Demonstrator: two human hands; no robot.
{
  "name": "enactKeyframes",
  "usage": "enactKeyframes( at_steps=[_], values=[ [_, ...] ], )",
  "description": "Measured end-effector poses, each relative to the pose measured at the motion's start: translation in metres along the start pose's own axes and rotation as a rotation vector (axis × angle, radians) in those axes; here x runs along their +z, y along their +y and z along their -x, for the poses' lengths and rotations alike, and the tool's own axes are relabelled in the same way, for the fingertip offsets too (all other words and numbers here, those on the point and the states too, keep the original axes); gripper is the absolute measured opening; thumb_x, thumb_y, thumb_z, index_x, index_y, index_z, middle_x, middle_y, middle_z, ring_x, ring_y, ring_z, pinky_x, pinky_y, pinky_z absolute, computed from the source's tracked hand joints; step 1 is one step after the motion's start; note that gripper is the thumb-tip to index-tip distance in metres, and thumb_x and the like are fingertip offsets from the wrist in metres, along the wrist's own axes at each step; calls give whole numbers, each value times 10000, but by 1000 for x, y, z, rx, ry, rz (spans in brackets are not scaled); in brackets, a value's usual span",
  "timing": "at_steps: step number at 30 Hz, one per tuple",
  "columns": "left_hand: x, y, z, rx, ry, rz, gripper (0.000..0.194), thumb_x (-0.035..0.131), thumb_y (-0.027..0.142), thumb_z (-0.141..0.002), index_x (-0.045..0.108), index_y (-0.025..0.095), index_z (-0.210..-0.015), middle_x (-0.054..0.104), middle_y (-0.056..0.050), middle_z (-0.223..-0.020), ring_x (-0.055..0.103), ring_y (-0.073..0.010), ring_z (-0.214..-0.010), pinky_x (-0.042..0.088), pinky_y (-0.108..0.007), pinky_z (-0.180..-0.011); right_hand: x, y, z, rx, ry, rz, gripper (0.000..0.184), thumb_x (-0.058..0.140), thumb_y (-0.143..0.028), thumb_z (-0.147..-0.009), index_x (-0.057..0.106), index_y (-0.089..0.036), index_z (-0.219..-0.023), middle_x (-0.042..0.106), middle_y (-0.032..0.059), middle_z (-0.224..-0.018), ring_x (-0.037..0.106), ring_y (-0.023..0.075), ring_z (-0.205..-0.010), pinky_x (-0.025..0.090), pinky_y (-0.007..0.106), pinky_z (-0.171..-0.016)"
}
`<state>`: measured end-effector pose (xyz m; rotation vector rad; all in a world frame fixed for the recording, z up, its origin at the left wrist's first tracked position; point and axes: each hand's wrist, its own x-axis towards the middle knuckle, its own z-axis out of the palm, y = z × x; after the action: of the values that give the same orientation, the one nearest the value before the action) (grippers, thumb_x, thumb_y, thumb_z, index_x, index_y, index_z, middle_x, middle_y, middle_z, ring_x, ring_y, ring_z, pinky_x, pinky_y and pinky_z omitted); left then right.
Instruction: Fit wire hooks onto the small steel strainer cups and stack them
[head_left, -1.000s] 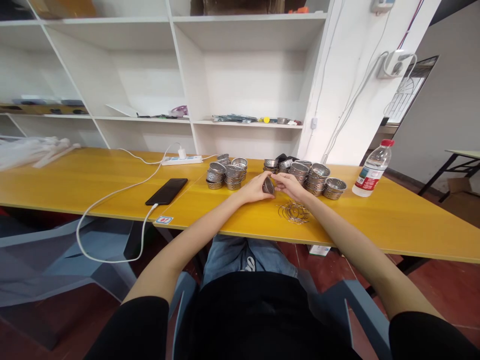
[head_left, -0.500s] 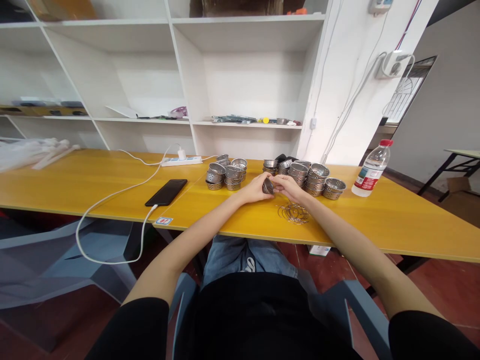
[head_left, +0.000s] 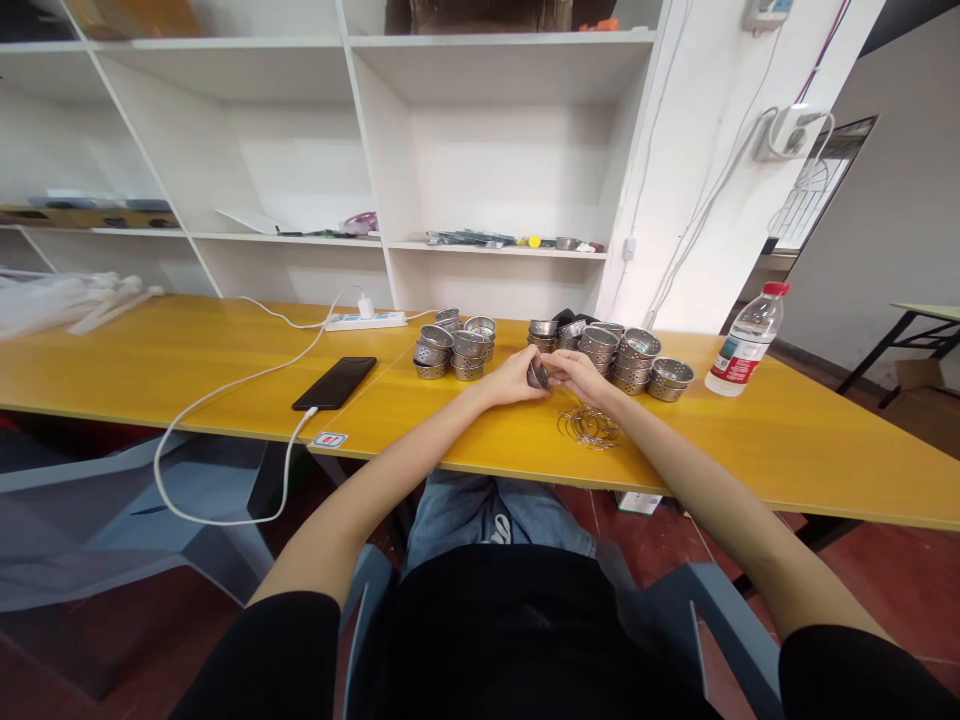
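Note:
My left hand (head_left: 517, 376) is closed round a small metal strainer cup (head_left: 538, 375), tilted on its side above the table. The fingers of my right hand (head_left: 576, 374) are pinched together at the cup's right edge; whether they also hold a thin wire ring is too small to tell. Just below my right hand lies a loose pile of thin wire rings (head_left: 589, 427). Behind my hands stand stacks of perforated metal cups (head_left: 632, 362) on the right, and another cluster of such cups (head_left: 454, 350) on the left.
On the yellow table (head_left: 420, 425) lie a black phone (head_left: 334, 384) with a white cable and a power strip (head_left: 367, 321). A water bottle (head_left: 747, 340) stands at the right. White shelves (head_left: 495, 170) rise behind the table.
The view has shifted very slightly. Both hands keep nearly the same hold on the strainer cup, with only a small change in its tilt.

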<state>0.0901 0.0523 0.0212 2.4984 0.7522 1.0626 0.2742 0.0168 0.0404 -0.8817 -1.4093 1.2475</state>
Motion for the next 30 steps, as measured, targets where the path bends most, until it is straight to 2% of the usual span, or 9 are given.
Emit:
enactKeyframes(
  at_steps=[9,30],
  values=[
    [-1,2,0,-7,2,28,552,873,364,-648,401,233,-902,555,36,-830,516,-149,-748,427,-284,-678,0,0,0,-5,6,1,465,953,-483,-606,597,-184,-628,434,-42,-604,354,102,-594,331,274,-555],
    [-2,3,1,0,-18,32,511,848,367,-671,423,230,-918,575,22,-873,545,-165,-792,452,-296,-720,-1,0,0,-9,1,27,427,938,-475,-615,626,-184,-645,417,-50,-598,347,99,-587,330,273,-545]
  ],
)
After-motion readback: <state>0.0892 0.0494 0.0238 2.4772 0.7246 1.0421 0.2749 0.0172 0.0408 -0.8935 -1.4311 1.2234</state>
